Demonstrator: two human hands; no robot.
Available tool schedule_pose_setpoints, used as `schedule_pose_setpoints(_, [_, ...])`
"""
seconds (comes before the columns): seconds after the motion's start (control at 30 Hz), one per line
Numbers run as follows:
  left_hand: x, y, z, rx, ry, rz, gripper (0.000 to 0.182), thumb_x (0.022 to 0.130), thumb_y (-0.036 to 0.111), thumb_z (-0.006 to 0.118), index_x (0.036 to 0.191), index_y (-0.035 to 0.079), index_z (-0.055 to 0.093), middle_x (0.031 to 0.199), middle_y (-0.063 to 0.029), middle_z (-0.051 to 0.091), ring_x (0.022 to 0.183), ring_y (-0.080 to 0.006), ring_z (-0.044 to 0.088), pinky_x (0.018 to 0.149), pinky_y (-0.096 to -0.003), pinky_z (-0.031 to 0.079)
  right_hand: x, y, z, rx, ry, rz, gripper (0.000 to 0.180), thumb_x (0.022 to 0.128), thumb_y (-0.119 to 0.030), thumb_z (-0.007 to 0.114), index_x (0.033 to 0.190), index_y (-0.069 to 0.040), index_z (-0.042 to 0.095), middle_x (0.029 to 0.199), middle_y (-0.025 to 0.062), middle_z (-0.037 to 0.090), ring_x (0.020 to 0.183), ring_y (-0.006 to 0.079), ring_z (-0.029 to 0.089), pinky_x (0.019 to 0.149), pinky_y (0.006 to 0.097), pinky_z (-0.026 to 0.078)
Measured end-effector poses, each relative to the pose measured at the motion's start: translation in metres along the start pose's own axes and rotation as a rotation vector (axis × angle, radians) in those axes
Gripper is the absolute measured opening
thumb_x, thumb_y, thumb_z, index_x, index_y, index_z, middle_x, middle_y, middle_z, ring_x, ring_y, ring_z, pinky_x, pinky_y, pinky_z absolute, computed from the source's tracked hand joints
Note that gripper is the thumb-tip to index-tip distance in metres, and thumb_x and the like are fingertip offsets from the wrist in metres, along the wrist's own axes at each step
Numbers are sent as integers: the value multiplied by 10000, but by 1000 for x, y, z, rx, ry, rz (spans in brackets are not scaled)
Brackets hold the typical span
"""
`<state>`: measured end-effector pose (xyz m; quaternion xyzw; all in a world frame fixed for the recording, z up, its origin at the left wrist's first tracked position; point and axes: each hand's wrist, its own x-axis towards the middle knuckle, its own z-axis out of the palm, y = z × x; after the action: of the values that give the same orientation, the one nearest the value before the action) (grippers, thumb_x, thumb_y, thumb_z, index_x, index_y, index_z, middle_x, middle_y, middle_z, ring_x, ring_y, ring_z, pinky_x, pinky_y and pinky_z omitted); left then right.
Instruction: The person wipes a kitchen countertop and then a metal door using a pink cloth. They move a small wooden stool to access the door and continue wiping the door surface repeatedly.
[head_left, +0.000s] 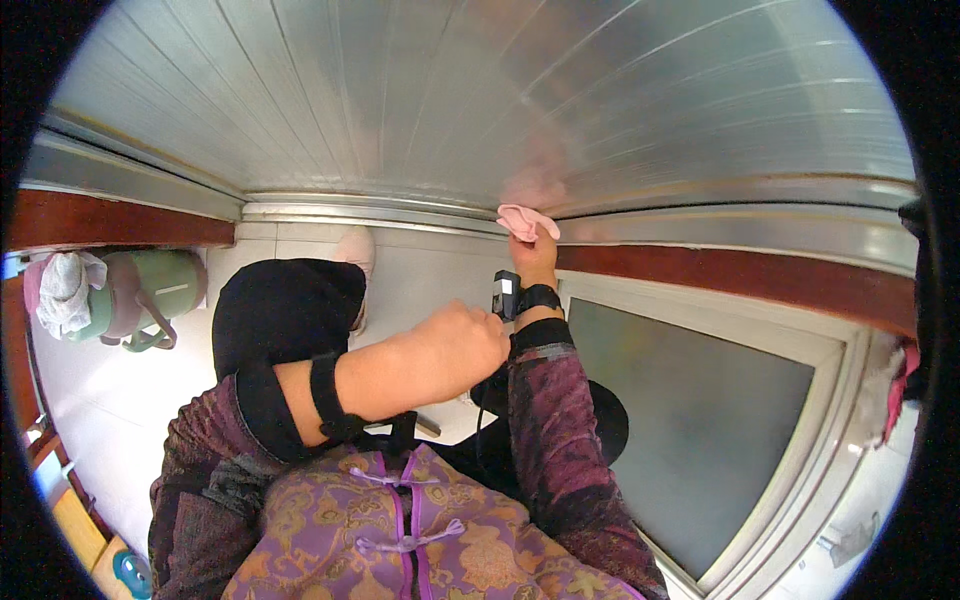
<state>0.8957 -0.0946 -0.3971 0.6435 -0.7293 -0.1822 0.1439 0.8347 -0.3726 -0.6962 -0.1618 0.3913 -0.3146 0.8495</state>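
Observation:
My right hand (534, 251) holds a folded pink cloth (527, 223) against the bottom edge of a grooved metal panel (420, 112), where it meets a metal rail (375, 215). My left hand (461, 346) is curled with its knuckles up, close to the cuff of my right sleeve (541, 336). Its fingertips are hidden, so whether it grips the cuff does not show. A black strap with a small box-shaped device (507, 295) circles my right wrist, and another black strap (328, 394) circles my left forearm. A thin dark cable hangs below the left hand.
A green container with handles (161, 289) lies at the left, a grey cloth (67, 292) at its end. Right of me stands a white-framed grey pane (690, 420) beneath a red-brown strip (720, 289). Pale floor tiles (135, 397) and my shoe (358, 251) show below.

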Motion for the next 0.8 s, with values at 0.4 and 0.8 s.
schedule_pose_setpoints(0.4, [-16, -19, 20, 8, -7, 31, 169, 739, 54, 650, 903, 21, 673, 940, -170, 680, 907, -348, 690, 739, -440, 561, -156, -77, 172, 39, -78, -178, 317, 1001, -65, 466, 1300, 41, 474, 1267, 187, 586, 1145, 335, 600, 1002, 503, 497])
schedule_pose_setpoints(0.8, [-6, -13, 25, 10, -9, 42, 160, 764, 62, 628, 912, 38, 683, 946, -172, 685, 926, -355, 683, 758, -468, 556, -311, -193, 310, -519, -520, -1167, 408, 961, -72, 516, 1352, 7, 430, 1300, 191, 550, 1162, 340, 601, 955, 536, 559])
